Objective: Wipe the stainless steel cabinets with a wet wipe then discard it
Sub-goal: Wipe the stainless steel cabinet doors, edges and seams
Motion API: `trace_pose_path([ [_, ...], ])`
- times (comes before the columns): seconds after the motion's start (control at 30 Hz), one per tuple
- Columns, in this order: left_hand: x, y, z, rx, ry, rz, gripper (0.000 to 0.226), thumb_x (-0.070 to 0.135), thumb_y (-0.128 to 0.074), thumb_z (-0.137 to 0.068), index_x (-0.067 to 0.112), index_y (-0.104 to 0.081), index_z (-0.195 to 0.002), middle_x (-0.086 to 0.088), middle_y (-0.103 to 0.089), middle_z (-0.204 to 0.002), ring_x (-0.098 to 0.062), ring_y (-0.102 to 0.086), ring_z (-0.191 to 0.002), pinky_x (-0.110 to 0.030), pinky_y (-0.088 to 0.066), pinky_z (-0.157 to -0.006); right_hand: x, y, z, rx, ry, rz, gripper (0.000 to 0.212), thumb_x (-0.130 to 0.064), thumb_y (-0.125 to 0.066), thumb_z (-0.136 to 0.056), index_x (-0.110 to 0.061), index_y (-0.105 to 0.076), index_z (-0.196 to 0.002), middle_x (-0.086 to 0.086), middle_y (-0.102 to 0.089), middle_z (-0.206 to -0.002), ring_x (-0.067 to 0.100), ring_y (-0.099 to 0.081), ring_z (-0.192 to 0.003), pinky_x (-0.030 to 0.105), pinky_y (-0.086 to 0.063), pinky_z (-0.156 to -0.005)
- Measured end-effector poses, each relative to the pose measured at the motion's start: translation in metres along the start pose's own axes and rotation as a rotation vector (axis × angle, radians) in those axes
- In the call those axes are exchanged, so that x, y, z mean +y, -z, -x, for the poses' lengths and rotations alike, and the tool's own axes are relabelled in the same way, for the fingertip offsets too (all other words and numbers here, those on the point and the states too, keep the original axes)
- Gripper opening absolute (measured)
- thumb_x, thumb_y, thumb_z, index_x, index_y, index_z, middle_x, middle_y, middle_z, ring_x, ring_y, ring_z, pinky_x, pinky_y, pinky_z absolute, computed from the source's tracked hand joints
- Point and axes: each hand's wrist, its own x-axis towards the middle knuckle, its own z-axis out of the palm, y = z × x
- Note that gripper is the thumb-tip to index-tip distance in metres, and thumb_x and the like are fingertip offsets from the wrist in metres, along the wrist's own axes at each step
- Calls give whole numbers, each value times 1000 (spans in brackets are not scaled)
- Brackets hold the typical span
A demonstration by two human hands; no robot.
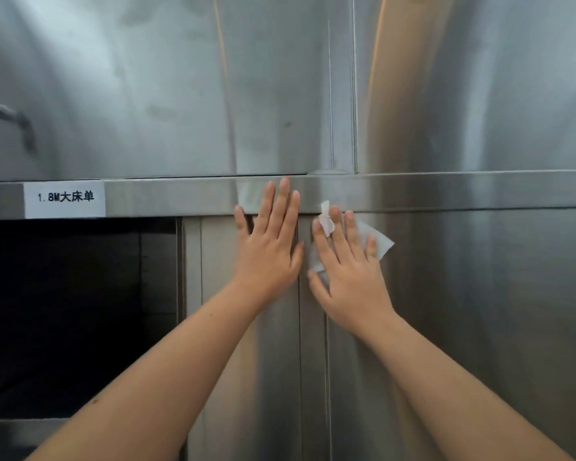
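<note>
While the left hand (268, 251) rests flat, the right hand (350, 281) presses the wet wipe (381, 244), fingers (352, 231) straight.

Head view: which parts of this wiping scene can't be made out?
The wet wipe: mostly hidden under the right hand, so its full size and dirtiness are unclear.
The open compartment at left: too dark to see any contents.
The grey shape at the left edge: blurred and cut off, so it cannot be identified.
A bin for discarding: none within the frame.
</note>
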Motion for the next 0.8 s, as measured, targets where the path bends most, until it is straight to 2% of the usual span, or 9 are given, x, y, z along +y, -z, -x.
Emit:
trace_pose_path([
  [0.13,5,-7,0,111,-1,19,63,36,-28,-90,9,-14,-145,-8,-10,-153,-30,-9,-141,-59,-5,-108,6,2,5,-15,34,-114,80,-32,-45,-94,-17,21,-136,1,28,-146,22,29,-135,43,12,-113],
  [0.2,5,-11,0,142,-7,20,63,36,-29,-89,7,-19,-144,-10,-15,-152,-30,-15,-140,-60,-9,-108,6,2,8,4,52,-87,80,-31,-50,-91,-12,11,-140,6,17,-150,29,19,-139,48,6,-113],
  [0.27,3,-13,0,165,-29,9,62,36,-29,-90,6,-19,-144,-10,-14,-152,-28,-15,-141,-58,-8,-110,5,2,8,48,72,-38,76,-32,-53,-89,-11,-4,-143,11,3,-152,37,5,-139,53,-1,-111],
  [0.37,0,-12,1,159,-46,12,63,37,-27,-90,7,-16,-144,-9,-10,-152,-22,-9,-142,-54,-5,-110,0,3,3,110,60,18,73,-32,-61,-84,-6,-27,-143,13,-14,-152,39,-12,-139,59,-14,-107],
  [0.47,-2,-10,1,152,-41,41,61,37,-24,-91,10,-13,-144,-6,-7,-152,-10,11,-142,-50,-1,-112,-4,2,-2,177,28,86,71,-31,-71,-75,-3,-45,-135,16,-34,-145,41,-31,-132,64,-29,-98],
  [0.57,-5,-7,2,156,-56,46,59,36,-23,-91,11,-16,-144,-5,-10,-152,-4,16,-140,-45,0,-112,-9,-6,3,207,-9,99,68,-30,-68,-76,-4,-46,-134,15,-34,-146,39,-32,-133,63,-31,-98],
  [0.67,-7,-3,4,151,-92,20,58,33,-25,-91,9,-23,-144,-7,-16,-151,-18,-8,-142,-44,-5,-111,-18,-16,14,201,-48,126,65,-32,-59,-75,-4,-49,-133,16,-35,-145,38,-34,-132,57,-32,-100],
  [0.73,-8,0,6,142,-114,12,58,33,-25,-91,9,-22,-143,-7,-16,-151,-26,-14,-139,-44,-6,-111,-23,-17,13,207,-83,137,64,-32,-59,-76,-3,-49,-133,16,-36,-144,38,-35,-131,55,-33,-101],
  [0.8,-10,1,7,142,-129,1,57,32,-26,-91,9,-24,-143,-8,-18,-151,-27,-16,-139,-44,-8,-111,-25,-15,4,230,-110,130,64,-30,-63,-80,-2,-46,-135,17,-32,-146,38,-32,-133,55,-32,-101],
])
